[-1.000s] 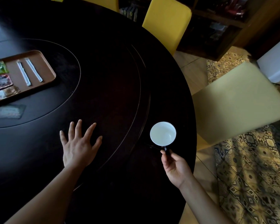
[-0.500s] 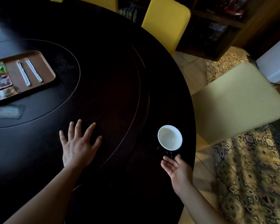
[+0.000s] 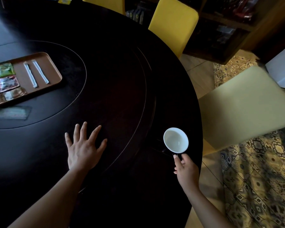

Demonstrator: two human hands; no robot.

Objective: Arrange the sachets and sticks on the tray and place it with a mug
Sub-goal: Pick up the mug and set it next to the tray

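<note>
A brown rectangular tray (image 3: pixel 21 76) and its coloured sachets (image 3: pixel 6 83) run off the left edge. The handle of the dark, white-lined mug (image 3: pixel 175 140) is lost in shadow at the right hand (image 3: pixel 187 170).

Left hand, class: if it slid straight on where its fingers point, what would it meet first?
Probably nothing nearby: the left hand points across the dark table, where the way looks free, and the tray lies well left of that line.

A round dark wooden table (image 3: pixel 118 76) carries a round inset centre disc (image 3: pixel 67 51). At the table's far edge stand a yellow upholstered chair (image 3: pixel 173 25) and a second yellow chair (image 3: pixel 104 4), with a dark wooden shelf unit (image 3: pixel 229 30) beyond. Right of the table are a pale cream cushioned chair seat (image 3: pixel 242 104), a patterned yellow-and-black rug (image 3: pixel 257 181), a beige tiled floor (image 3: pixel 199 74) and a white box (image 3: pixel 281 69).
</note>
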